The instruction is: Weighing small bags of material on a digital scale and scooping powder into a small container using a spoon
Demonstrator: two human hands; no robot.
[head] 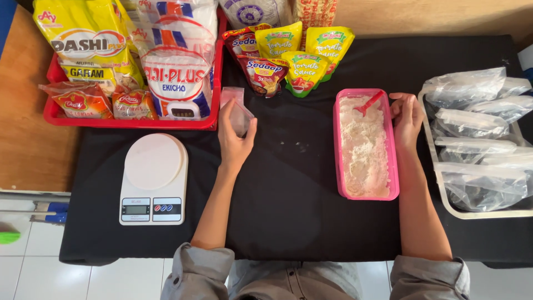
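The left hand [234, 139] pinches a small clear plastic bag [240, 115] between thumb and fingers, holding it above the black tablecloth [288, 183]. A second little bag [232, 95] lies just beyond, at twelve o'clock from that hand. The right hand [406, 119] rests with fingers loosely curled against the outer rim of a pink tub [395, 166] of white powder; it grips nothing that can be made out. A red scoop [369, 104] sticks in the powder at the tub's far end.

At nine o'clock from the left hand sits a white kitchen scale [154, 178]. At eleven o'clock, a red tray [55, 114] holds seasoning packets. Sauce pouches [302, 69] lie at twelve o'clock from the table's middle. At three o'clock, a pale tray [444, 205] is piled with filled clear bags [472, 125]. Wood surrounds the cloth, and white floor tiles [33, 250] show at seven o'clock.
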